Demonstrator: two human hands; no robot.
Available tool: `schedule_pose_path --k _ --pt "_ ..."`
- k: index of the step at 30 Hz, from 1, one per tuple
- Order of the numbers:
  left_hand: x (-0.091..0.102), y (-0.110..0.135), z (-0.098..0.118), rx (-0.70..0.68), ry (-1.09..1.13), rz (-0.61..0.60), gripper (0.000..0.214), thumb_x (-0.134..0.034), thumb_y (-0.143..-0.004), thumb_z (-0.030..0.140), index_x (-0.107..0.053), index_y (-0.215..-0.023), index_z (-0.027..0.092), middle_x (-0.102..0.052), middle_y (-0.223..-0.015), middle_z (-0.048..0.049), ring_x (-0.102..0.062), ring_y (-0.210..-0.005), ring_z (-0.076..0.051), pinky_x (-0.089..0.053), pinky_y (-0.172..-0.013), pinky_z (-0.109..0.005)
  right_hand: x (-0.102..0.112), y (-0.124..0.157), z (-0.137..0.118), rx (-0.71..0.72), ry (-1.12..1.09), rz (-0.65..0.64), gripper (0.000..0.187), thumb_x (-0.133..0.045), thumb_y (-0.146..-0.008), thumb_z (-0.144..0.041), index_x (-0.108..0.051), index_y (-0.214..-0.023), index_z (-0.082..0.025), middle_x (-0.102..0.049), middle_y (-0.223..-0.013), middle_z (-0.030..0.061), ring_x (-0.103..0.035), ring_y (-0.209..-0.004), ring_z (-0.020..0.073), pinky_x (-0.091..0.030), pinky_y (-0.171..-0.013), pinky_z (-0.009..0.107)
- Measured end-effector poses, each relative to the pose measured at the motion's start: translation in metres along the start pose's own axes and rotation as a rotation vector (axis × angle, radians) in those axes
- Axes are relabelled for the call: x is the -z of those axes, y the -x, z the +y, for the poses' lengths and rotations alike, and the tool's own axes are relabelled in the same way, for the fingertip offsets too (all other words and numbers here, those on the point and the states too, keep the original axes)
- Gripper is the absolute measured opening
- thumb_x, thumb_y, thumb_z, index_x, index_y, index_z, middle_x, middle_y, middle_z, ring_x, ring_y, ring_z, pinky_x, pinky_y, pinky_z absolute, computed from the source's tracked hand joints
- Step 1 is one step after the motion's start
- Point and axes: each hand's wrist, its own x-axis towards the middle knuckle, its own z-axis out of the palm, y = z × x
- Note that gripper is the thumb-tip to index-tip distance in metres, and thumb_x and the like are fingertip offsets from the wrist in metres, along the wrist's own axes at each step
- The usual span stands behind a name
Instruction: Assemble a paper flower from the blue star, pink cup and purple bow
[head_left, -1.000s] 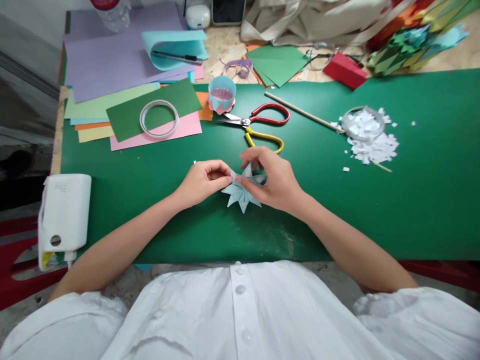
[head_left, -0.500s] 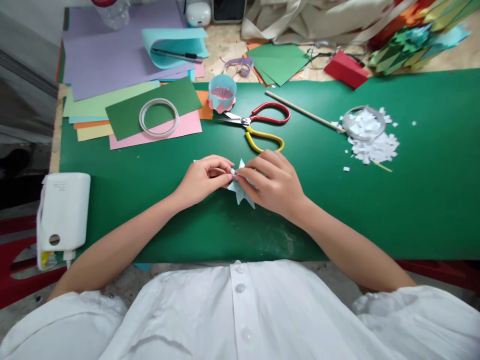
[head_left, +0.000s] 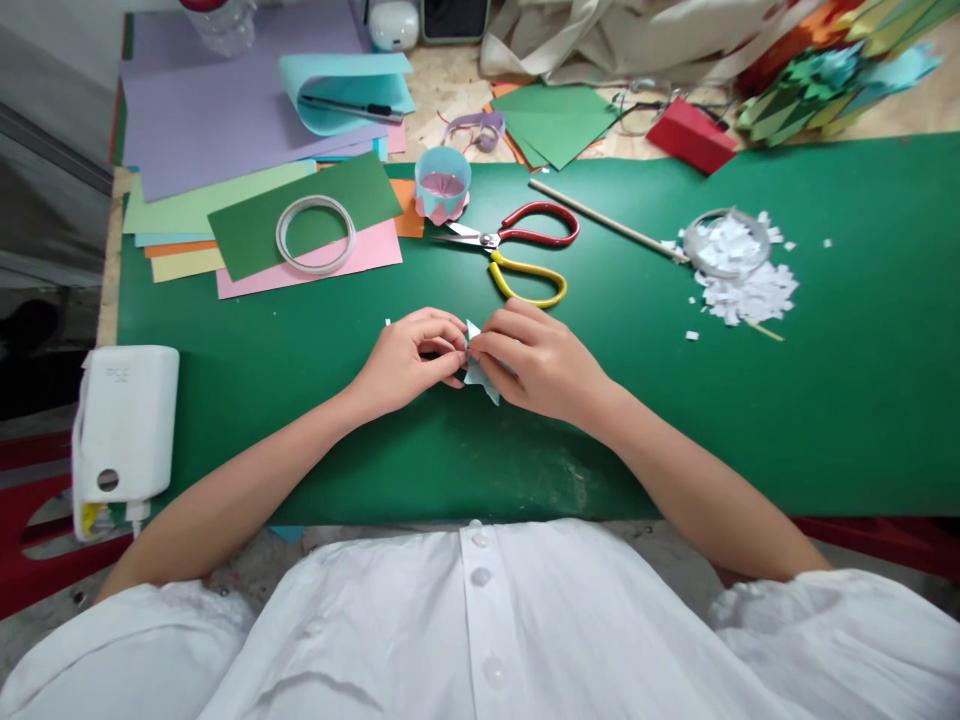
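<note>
Between my two hands is a pale blue paper piece with pointed tips [head_left: 481,380], partly hidden by my fingers. My left hand [head_left: 412,360] pinches at its left edge with thumb and forefinger. From the other side my right hand [head_left: 544,358] closes its fingers on the same piece. Just beyond my hands lie scissors [head_left: 489,240] with one red and one yellow handle, blades slightly apart. A small blue and pink paper ring [head_left: 442,188] stands behind the blades.
Coloured paper strips [head_left: 247,240] carry a roll of tape [head_left: 316,235] at left. A stick [head_left: 607,220] points to white paper scraps [head_left: 750,290] under a second tape roll [head_left: 726,243]. A white power bank [head_left: 129,420] sits at the left edge. Green paper squares [head_left: 559,125] lie behind.
The pale blue paper piece has turned in my fingers, and less of its pointed outline shows. Both hands stay in nearly the same place.
</note>
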Motion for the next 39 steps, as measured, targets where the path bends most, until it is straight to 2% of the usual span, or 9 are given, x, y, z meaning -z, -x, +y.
schedule_pose_path --k 9,19,26,34,39 --pt "0.0 0.001 0.001 -0.002 0.008 -0.009 0.004 -0.069 -0.075 0.015 -0.068 -0.073 0.012 -0.057 -0.103 -0.003 -0.066 -0.068 -0.005 -0.065 -0.06 -0.018 0.003 0.0 0.003 0.0 -0.037 -0.031 0.022 -0.046 -0.099 -0.014 -0.063 -0.085 -0.017 -0.064 -0.08 0.0072 -0.046 -0.074 0.0174 -0.046 -0.067 0.03" --pt "0.0 0.0 0.001 -0.003 0.006 -0.014 0.007 -0.071 -0.077 0.018 -0.068 -0.076 0.012 -0.057 -0.104 -0.0037 -0.066 -0.07 -0.005 -0.065 -0.061 -0.018 -0.001 0.001 0.006 -0.015 -0.122 0.04 0.012 -0.054 -0.096 -0.018 -0.063 -0.088 -0.017 -0.065 -0.08 0.0066 -0.05 -0.073 0.017 -0.047 -0.067 0.031" --pt "0.0 0.0 0.001 -0.011 0.003 -0.023 0.004 -0.07 -0.077 0.017 -0.069 -0.076 0.013 -0.057 -0.104 -0.0033 -0.066 -0.071 -0.005 -0.064 -0.062 -0.018 -0.001 -0.001 0.003 -0.049 -0.153 0.051 0.015 -0.051 -0.095 -0.014 -0.061 -0.085 -0.019 -0.064 -0.076 0.0046 -0.05 -0.069 0.0162 -0.046 -0.065 0.029" --pt "0.001 -0.002 -0.001 -0.042 -0.009 0.024 0.007 -0.07 -0.075 0.019 -0.066 -0.074 0.014 -0.061 -0.103 -0.005 -0.063 -0.071 -0.005 -0.058 -0.065 -0.019 -0.002 -0.005 -0.006 -0.257 -0.264 0.19 0.012 -0.057 -0.083 -0.01 -0.058 -0.076 -0.02 -0.059 -0.068 0.0005 -0.053 -0.063 0.0124 -0.043 -0.059 0.025" --pt "0.003 -0.002 0.0 0.005 0.019 0.039 0.013 -0.073 -0.073 0.024 -0.064 -0.073 0.014 -0.064 -0.102 -0.0053 -0.061 -0.073 -0.008 -0.053 -0.068 -0.022 0.019 -0.007 0.003 -0.375 -0.324 0.239 0.014 -0.056 -0.083 -0.014 -0.06 -0.072 -0.022 -0.063 -0.068 0.0016 -0.055 -0.06 0.0138 -0.041 -0.055 0.029"
